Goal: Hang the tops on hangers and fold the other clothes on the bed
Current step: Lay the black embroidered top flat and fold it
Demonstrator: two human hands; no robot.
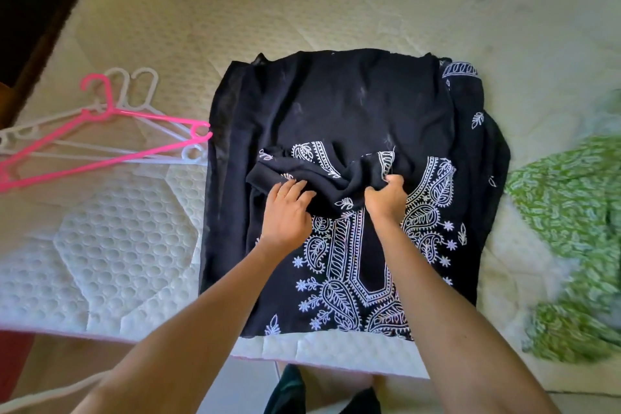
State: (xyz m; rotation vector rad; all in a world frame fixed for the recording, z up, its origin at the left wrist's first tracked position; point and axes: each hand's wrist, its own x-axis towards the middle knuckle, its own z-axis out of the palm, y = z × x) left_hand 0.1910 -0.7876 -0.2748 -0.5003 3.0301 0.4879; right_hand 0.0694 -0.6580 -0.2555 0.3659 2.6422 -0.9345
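Forearms reach out from the near edge of the bed (141,27), bare, over a black top (353,111) stitched with white paisley work that lies spread across the middle of the mattress. Its embroidered neckline sits on the near side, and a loose fold of the same cloth is bunched up across the middle of it. The left hand (287,212) lies on that bunched fold, fingers fairly straight and together, their tips pressing on the edge of the cloth. Just to the right, the right hand (386,200) is curled, thumb and fingers pinching a gather of the black fabric beside the embroidered band. The two hands are near each other but apart.

Off to the left, well clear of the hands, a pink hanger (100,141) lies on top of some white hangers (141,87), hooks pointing to the far side; the pink one's right tip touches the left edge of the black top. On the right edge of the bed, a green-and-white printed garment (571,212) lies crumpled, blurred, just beside the top.
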